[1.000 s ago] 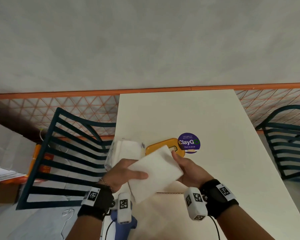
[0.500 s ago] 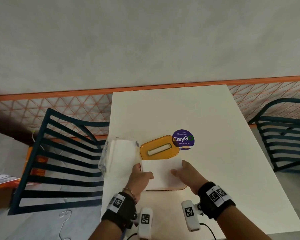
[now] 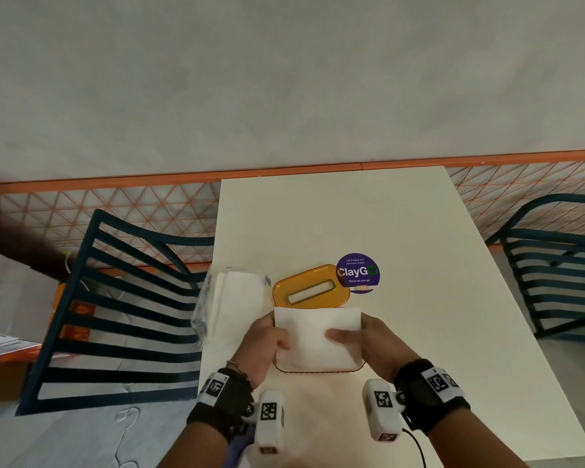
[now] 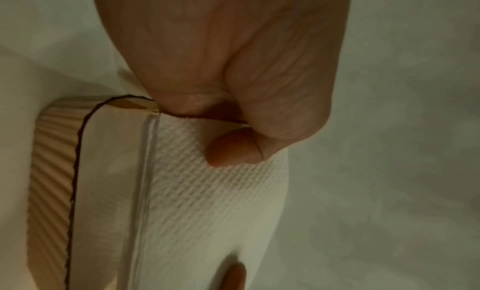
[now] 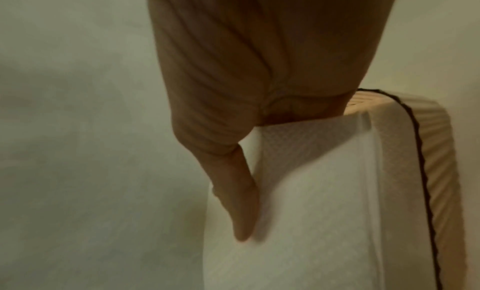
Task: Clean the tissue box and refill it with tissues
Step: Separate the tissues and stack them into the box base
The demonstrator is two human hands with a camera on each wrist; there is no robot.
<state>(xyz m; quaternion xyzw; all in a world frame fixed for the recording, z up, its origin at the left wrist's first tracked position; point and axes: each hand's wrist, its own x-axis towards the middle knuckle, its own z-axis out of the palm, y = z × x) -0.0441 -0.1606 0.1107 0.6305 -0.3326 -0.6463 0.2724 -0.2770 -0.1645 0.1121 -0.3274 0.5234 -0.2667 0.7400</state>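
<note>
A white stack of tissues (image 3: 313,336) sits in the open cream ribbed tissue box (image 3: 318,369) near the table's front edge. My left hand (image 3: 267,339) grips the stack's left end, thumb on top (image 4: 233,148). My right hand (image 3: 362,339) grips its right end, thumb lying across the top (image 5: 241,202). The box's dark rim (image 4: 75,171) and ribbed wall (image 5: 441,171) show beside the stack (image 5: 311,212) in the wrist views. The orange lid (image 3: 309,290) with its slot lies just beyond the box.
A clear plastic pack of white tissues (image 3: 230,298) lies left of the lid. A purple ClayGo sticker (image 3: 358,273) is on the white table (image 3: 419,231). Dark slatted chairs stand at left (image 3: 122,298) and right (image 3: 554,275).
The stack was held tilted above the table a second ago; both hands have brought it down level into the box. The head view has shifted slightly.
</note>
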